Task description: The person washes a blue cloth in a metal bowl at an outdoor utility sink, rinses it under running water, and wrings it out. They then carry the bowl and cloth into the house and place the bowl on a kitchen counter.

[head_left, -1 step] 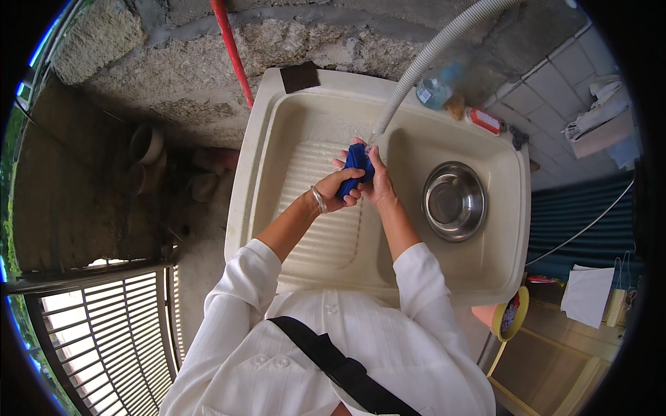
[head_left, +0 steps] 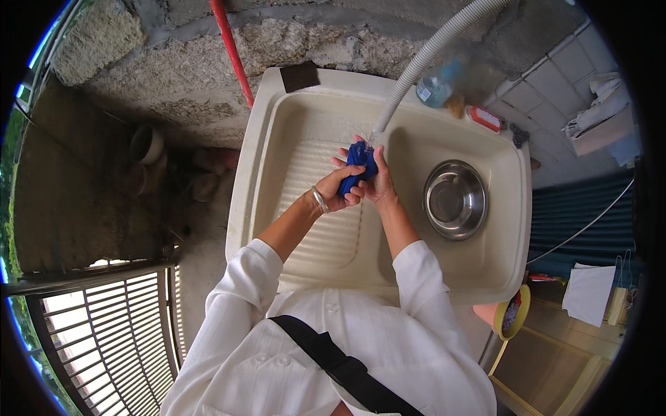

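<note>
Left hand [head_left: 336, 188] clenched on the near end of a blue cloth [head_left: 360, 158]; right hand [head_left: 381, 182] cups its far part. Cloth sits between both hands, over the sink [head_left: 319, 243]. Grey hose [head_left: 411, 78] ends just beyond the fingertips. Metal bowl [head_left: 456, 200] right of right hand, inside sink. Bottle [head_left: 431, 92] and red brush [head_left: 485, 119] further out, beyond right hand.

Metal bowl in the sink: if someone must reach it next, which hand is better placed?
Probably the right hand: the metal bowl sits in the basin on its side, and the left hand is farther away. Both hands hold the blue item.
</note>
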### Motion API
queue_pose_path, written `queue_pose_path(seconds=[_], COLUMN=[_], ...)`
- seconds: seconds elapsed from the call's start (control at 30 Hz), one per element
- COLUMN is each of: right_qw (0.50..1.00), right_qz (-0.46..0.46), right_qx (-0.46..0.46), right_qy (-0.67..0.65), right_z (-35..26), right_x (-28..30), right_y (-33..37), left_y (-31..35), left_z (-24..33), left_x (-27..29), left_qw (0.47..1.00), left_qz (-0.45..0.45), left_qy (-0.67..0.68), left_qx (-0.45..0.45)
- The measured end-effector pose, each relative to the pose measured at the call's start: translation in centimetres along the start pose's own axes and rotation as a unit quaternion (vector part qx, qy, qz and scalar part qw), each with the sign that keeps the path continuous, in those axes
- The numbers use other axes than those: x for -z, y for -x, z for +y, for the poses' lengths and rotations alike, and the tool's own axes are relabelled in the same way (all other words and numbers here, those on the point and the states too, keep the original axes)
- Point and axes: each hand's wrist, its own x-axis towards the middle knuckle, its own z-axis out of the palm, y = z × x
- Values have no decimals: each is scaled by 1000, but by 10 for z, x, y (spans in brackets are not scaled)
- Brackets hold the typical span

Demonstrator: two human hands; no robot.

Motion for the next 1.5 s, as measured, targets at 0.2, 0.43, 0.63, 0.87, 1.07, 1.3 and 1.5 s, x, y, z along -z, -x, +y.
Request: queue_pose_path(seconds=[0.2, 0.43, 0.63, 0.87, 1.07, 1.3, 1.5], right_qw=[995, 943, 819, 974, 998, 973, 878], right_qz=[-12, 178, 374, 188, 28, 108, 246], right_qx=[26, 99, 168, 81, 41, 14, 127], right_qy=[98, 263, 401, 103, 24, 205, 391], right_z=[-30, -10, 25, -1, 7, -13, 22], right_x=[-3, -10, 28, -10, -17, -23, -4], right_y=[-14, -29, -41, -24, 3, -5, -14], left_y=[5, -13, -32, -11, 1, 14, -7], left_z=[-3, 1, -28, -9, -7, -7, -22], left_x=[-17, -15, 15, 7, -2, -1, 6], left_qw=[996, 862, 598, 852, 998, 997, 817], left_qz=[-59, 231, 366, 291, -5, 37, 291], left_qy=[45, -447, -637, -388, 52, -63, -490], left_qx=[45, -54, -320, -197, -25, 23, -84])
